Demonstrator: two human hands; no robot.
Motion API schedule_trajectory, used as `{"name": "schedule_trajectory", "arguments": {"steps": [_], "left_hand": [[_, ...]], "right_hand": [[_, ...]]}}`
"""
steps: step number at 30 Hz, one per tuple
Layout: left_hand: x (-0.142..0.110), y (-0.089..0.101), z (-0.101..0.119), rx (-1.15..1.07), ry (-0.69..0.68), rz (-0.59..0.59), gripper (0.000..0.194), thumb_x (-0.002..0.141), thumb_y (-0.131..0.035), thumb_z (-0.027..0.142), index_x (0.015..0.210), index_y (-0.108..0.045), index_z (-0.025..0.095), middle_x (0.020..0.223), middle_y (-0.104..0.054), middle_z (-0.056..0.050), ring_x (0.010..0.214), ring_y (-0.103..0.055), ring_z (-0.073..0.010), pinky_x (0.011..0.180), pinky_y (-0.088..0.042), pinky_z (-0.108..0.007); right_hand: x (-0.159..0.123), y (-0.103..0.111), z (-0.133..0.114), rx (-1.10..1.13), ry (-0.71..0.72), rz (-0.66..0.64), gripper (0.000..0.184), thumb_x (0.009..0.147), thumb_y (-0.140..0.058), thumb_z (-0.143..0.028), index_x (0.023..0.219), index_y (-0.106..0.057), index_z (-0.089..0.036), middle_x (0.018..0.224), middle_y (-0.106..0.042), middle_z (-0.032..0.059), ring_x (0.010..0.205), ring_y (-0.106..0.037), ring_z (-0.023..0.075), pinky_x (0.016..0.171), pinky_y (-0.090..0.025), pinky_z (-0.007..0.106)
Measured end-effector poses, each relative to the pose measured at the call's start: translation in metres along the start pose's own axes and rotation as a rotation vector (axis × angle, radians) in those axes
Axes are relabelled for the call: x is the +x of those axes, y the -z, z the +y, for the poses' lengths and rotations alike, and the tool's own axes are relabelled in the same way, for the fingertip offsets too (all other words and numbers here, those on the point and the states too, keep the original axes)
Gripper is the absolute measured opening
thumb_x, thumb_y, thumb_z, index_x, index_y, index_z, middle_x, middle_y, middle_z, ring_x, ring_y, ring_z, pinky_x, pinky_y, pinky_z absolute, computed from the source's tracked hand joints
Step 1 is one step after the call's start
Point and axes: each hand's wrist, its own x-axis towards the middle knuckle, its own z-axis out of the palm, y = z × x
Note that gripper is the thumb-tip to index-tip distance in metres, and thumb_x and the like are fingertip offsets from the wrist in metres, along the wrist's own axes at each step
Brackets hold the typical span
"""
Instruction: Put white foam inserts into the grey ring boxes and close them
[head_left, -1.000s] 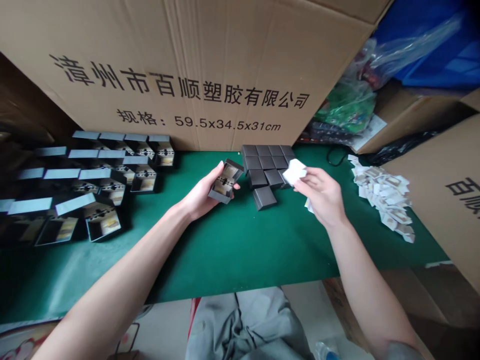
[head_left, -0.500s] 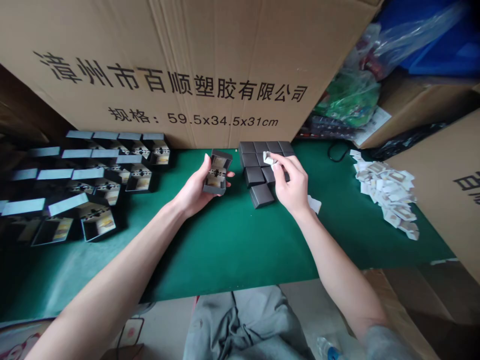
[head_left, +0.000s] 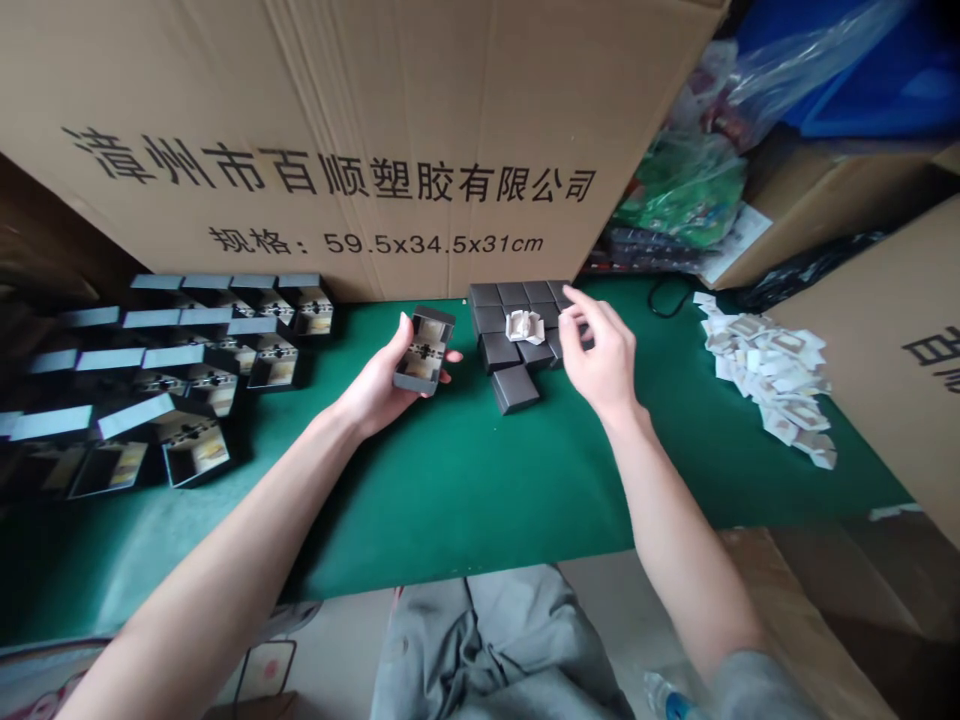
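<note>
My left hand [head_left: 379,385] holds a small black hinged box [head_left: 424,350] with its lid raised, the pale inside facing me. A white folded insert [head_left: 525,326] rests on top of a block of closed dark boxes [head_left: 491,318]. Just right of that insert is my right hand [head_left: 600,350], its thumb and index finger apart with nothing seen between them. One closed box [head_left: 515,388] sits at the front of the block, nearest me.
Rows of opened black boxes [head_left: 196,445] stand at the left of the green table [head_left: 465,500]. A pile of white inserts [head_left: 772,370] lies at the right. Behind the table rises a large printed carton [head_left: 360,90]; another carton [head_left: 915,290] borders the right side.
My right hand has let go of the white insert, which now lies on the closed boxes, and has moved slightly right. My left hand still holds the opened box.
</note>
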Motion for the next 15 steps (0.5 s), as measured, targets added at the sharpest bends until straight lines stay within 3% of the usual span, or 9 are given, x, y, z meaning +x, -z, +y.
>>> {"name": "schedule_trajectory", "arguments": {"steps": [2,4,6,9,12,15], "left_hand": [[0.000,0.002,-0.002,0.002,0.004,-0.010,0.058,0.096,-0.060,0.071,0.114,-0.072,0.017,0.101,-0.080,-0.011,0.069,-0.071,-0.0158,0.053,-0.048,-0.023],[0.001,0.003,-0.003,-0.005,0.010,-0.006,0.058,0.097,-0.057,0.071,0.114,-0.073,0.017,0.101,-0.080,-0.012,0.069,-0.071,-0.0159,0.055,-0.049,-0.024],[0.001,0.003,-0.003,-0.009,0.013,0.001,0.058,0.097,-0.057,0.070,0.113,-0.073,0.017,0.099,-0.080,-0.011,0.069,-0.071,-0.0163,0.055,-0.048,-0.024],[0.001,0.000,-0.003,-0.006,0.013,0.002,0.057,0.095,-0.061,0.070,0.112,-0.073,0.017,0.096,-0.080,-0.011,0.068,-0.071,-0.0167,0.053,-0.045,-0.025],[0.001,-0.002,-0.002,-0.003,0.008,-0.012,0.057,0.094,-0.063,0.070,0.110,-0.073,0.017,0.093,-0.079,-0.011,0.067,-0.070,-0.0165,0.053,-0.044,-0.025],[0.001,-0.002,-0.002,-0.003,0.003,-0.029,0.057,0.094,-0.064,0.070,0.110,-0.073,0.017,0.094,-0.079,-0.011,0.068,-0.070,-0.0168,0.055,-0.045,-0.026]], "right_hand": [[-0.001,0.018,0.007,-0.062,-0.094,0.030,0.039,0.102,-0.052,-0.038,0.134,-0.070,-0.023,0.105,-0.076,0.0088,0.086,-0.069,0.0220,0.083,-0.061,0.040],[-0.008,0.040,0.017,-0.161,-0.184,-0.057,0.035,0.099,-0.057,-0.041,0.123,-0.075,-0.022,0.099,-0.077,0.0081,0.085,-0.071,0.0234,0.085,-0.060,0.042],[-0.022,0.064,0.029,-0.283,-0.266,-0.209,0.038,0.095,-0.062,-0.049,0.119,-0.076,-0.024,0.112,-0.076,0.0102,0.102,-0.072,0.0298,0.091,-0.058,0.047],[-0.051,0.092,0.043,-0.422,-0.362,-0.444,0.057,0.087,-0.069,-0.064,0.132,-0.072,-0.027,0.138,-0.070,0.0120,0.124,-0.065,0.0408,0.096,-0.056,0.054],[-0.072,0.102,0.042,-0.414,-0.403,-0.572,0.050,0.089,-0.067,-0.059,0.129,-0.073,-0.029,0.139,-0.070,0.0099,0.124,-0.066,0.0410,0.093,-0.057,0.055],[-0.079,0.093,0.020,-0.252,-0.350,-0.610,0.044,0.094,-0.066,-0.051,0.134,-0.069,-0.033,0.131,-0.072,0.0077,0.113,-0.071,0.0347,0.089,-0.060,0.050]]}}
